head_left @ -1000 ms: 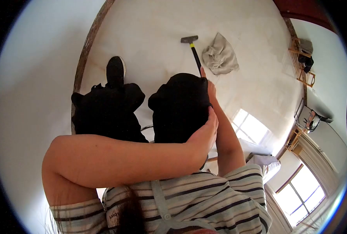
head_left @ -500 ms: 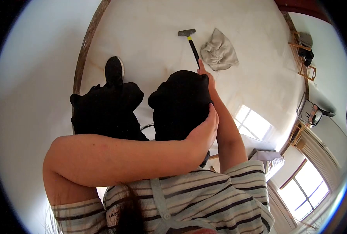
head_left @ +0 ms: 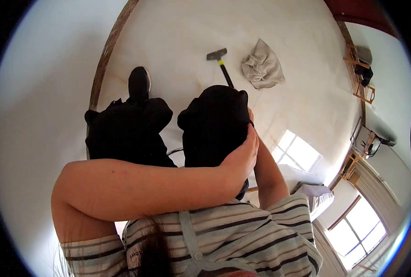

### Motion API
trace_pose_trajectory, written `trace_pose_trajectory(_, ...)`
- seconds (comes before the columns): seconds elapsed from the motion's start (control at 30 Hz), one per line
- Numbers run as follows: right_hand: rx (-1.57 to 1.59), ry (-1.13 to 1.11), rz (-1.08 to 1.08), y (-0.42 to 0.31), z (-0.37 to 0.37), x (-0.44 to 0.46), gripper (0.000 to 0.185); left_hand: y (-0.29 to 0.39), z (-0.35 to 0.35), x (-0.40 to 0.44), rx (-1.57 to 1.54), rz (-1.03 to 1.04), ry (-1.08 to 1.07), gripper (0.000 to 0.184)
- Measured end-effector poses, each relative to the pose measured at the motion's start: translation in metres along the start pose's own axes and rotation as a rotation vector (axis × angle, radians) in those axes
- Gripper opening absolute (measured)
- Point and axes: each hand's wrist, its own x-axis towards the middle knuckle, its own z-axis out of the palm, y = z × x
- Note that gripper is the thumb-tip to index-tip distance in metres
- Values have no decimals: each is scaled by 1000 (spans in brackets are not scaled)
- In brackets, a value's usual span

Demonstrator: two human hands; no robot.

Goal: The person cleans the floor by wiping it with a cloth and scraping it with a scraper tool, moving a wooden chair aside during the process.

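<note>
My left arm crosses my lap, and my left hand point(head_left: 243, 151) lies against the outer side of my bent right knee point(head_left: 214, 115), fingers extended and holding nothing. Beyond that knee, my right hand point(head_left: 251, 116) grips the lower handle of a scraper point(head_left: 226, 75); the knee hides most of the hand and the grip. The scraper has a black handle, a yellow collar and a wide grey head resting on the pale floor point(head_left: 178, 41). To the right of the scraper lies a crumpled grey-beige cloth point(head_left: 262, 67), apart from it.
A dark wooden strip point(head_left: 105, 60) runs along the floor's edge beside the white wall point(head_left: 44, 92) at left. My black shoe point(head_left: 139, 83) is near it. At right stand a wooden rack point(head_left: 363, 76) with items and a window point(head_left: 359, 231).
My right hand has drawn the scraper back toward me, so its head sits lower in view and the hand is now mostly behind my knee. My left hand stays put.
</note>
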Motion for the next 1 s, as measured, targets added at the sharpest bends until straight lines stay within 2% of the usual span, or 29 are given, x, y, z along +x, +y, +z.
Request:
trace_pose_trajectory(0.13,-162,-86,22,-2,2,-37,36,-3,-1,-9,13,49,-6,53)
trace_pose_trajectory(0.2,-197,-58,-35,22,23,-18,32,-1,-2,-9,37,61,-4,54)
trace_pose_trajectory(0.27,-124,-15,-50,87,88,44,33,1,-3,-6,46,4,1,54)
trace_pose_trajectory(0.33,-57,23,-72,82,85,48,35,3,-3,-4,55,1,0,54)
trace_pose_trajectory(0.43,-77,-112,35,39,44,14,36,1,3,-4,45,-19,10,53)
trace_pose_trajectory(0.53,-208,-132,-33,11,10,-27,32,0,6,-8,34,-33,42,53)
trace_pose_trajectory(0.63,-253,-118,-46,15,12,-28,29,3,8,-9,58,-20,58,53)
trace_pose_trajectory(0.7,-229,-61,-135,22,24,1,30,4,6,-8,69,-9,64,52)
trace_pose_trajectory(0.73,-198,-28,-157,49,51,23,29,5,7,-6,67,-20,85,51)
trace_pose_trajectory(0.8,-164,-33,-109,44,44,14,30,5,9,-3,70,-48,96,49)
trace_pose_trajectory(0.93,-72,-30,-314,56,30,-23,41,4,16,4,-30,-87,141,45)
trace_pose_trajectory(1.0,-45,-59,-144,21,-17,-44,53,-1,10,3,-63,-101,244,37)
